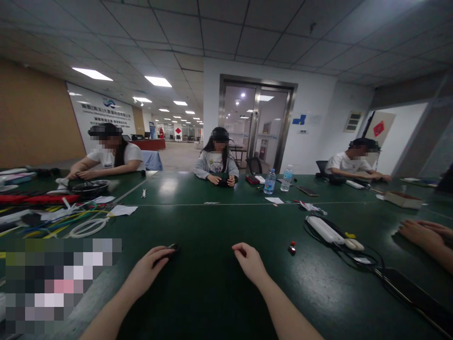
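Observation:
My left hand rests low over the dark green table, its thumb and fingers closed on a small dark object with a shiny spot. The object is too small to name. To the right, my right hand is held with thumb and fingertips pressed together. Anything between those fingers is hidden or too small to see. A gap of bare tabletop separates the two hands. Nearest to my right hand, farther right on the table, stands a small dark and silvery piece with a red ball-like top.
Cables and papers lie at left. A white power strip with black cord and a dark flat device lie right. Water bottles stand farther back. A neighbour's hands rest at right; several people sit around the table.

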Motion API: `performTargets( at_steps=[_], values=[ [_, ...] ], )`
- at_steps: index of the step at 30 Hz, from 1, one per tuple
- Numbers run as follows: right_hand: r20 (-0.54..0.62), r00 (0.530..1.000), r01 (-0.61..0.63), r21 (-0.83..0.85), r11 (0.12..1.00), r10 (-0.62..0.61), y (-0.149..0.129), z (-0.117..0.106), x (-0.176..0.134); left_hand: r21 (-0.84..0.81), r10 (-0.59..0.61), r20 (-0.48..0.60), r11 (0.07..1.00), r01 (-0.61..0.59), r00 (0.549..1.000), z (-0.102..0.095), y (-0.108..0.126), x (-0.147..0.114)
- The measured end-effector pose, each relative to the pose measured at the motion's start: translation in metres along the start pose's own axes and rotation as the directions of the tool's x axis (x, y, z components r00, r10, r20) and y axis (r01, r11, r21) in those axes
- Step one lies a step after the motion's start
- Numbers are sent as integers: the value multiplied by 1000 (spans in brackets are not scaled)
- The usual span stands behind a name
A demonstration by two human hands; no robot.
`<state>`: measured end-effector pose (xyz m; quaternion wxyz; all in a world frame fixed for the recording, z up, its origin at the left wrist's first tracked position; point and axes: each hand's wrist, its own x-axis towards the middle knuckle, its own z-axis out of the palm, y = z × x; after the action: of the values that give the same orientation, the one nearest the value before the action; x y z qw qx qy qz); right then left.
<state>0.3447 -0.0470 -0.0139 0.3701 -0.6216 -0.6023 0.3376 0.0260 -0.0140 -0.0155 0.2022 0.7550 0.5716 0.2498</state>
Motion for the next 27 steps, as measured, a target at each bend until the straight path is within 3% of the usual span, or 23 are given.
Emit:
performTargets(
  at_steps=[2, 4, 7, 16, 27],
  values=[
    [1, 1000, -10, -3, 1000, 10, 0, 1, 1, 73, -119, -146, 989, 130, 982, -13, -24, -1],
    [16, 1000, -2, -12, 1000, 3, 0, 3, 0, 134, -248, -263, 948, 290, 933, -20, -41, -1],
    [31, 999, 19, -23, 1000, -18, 0, 5, -2, 201, -326, -362, 888, 415, 873, -24, -51, 1],
    [58, 998, 10, -49, 999, -8, -2, 3, -4, 305, -328, -400, 833, 462, 856, -22, -56, 2],
    [63, 998, 32, -77, 997, -27, -2, 3, -5, 280, -343, -438, 826, 489, 831, -21, -46, 2]
  ],
)
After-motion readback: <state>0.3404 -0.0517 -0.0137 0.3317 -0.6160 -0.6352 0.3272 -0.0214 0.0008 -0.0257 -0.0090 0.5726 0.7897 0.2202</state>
